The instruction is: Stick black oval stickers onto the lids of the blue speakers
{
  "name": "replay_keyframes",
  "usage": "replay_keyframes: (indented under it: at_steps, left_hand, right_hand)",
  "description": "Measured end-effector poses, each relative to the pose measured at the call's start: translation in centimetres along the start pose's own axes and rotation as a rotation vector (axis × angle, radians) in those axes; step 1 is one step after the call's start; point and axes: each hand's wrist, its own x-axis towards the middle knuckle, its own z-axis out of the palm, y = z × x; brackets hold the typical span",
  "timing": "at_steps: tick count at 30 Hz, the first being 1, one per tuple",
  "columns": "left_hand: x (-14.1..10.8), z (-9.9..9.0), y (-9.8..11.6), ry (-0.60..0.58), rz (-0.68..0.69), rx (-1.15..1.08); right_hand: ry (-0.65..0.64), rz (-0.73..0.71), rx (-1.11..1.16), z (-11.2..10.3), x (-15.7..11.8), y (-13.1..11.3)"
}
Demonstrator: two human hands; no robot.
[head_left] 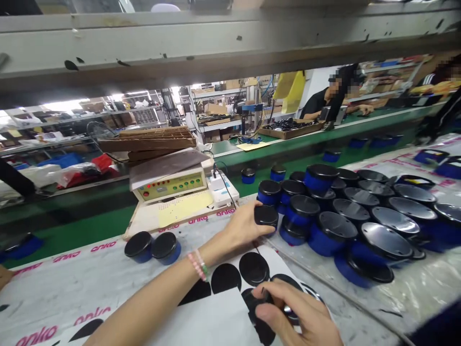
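One tub is held by the left hand. The right hand curls over black circles; can't tell if pinching.

The left hand grips 1 black-topped container, the right hand near black discs.

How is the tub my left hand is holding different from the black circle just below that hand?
The tub is thick, with sides, while the circle looks flat. The tub is gripped in your left hand; the circle lies on the white sheet. Both have a round black face.
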Motion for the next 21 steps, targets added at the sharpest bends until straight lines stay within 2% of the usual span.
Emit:
replay_keyframes:
  at_steps: [2, 4, 6, 9, 14, 17, 21]
  left_hand:
    - [-2.0, -2.0, 0.7, 0.037, -0.060, -0.258]
    - [-4.8, -4.3, 1.9, 0.032, -0.188, -0.697]
    - [-7.7, -6.1, 3.1, 0.024, -0.332, -1.139]
    - [-11.2, -7.4, 4.3, 0.033, -0.439, -1.456]
    - [-14.4, -8.3, 4.2, 0.041, -0.548, -1.546]
    - [-15.6, -8.7, 4.2, 0.081, -0.584, -1.467]
    - [-16.7, -9.0, 4.4, 0.099, -0.556, -1.338]
  right_hand:
    - [0.095, 0.030, -0.018, -1.0, 0.2, 0.2]
    - [0.128, 0.024, -0.039, -1.8, 0.6, 0.2]
    - [0.097, -0.023, -0.041, -2.2, 1.3, -0.2]
    - [0.040, -0.086, -0.042, -1.7, 2.3, -1.2]
    - [-0.100, -0.156, 0.009, 0.5, 3.0, -3.3]
    - [-0.115, -0.209, -0.001, 1.4, 3.0, -4.1]
    - [-0.167, -0.226, -0.016, 1.7, 2.9, -5.0]
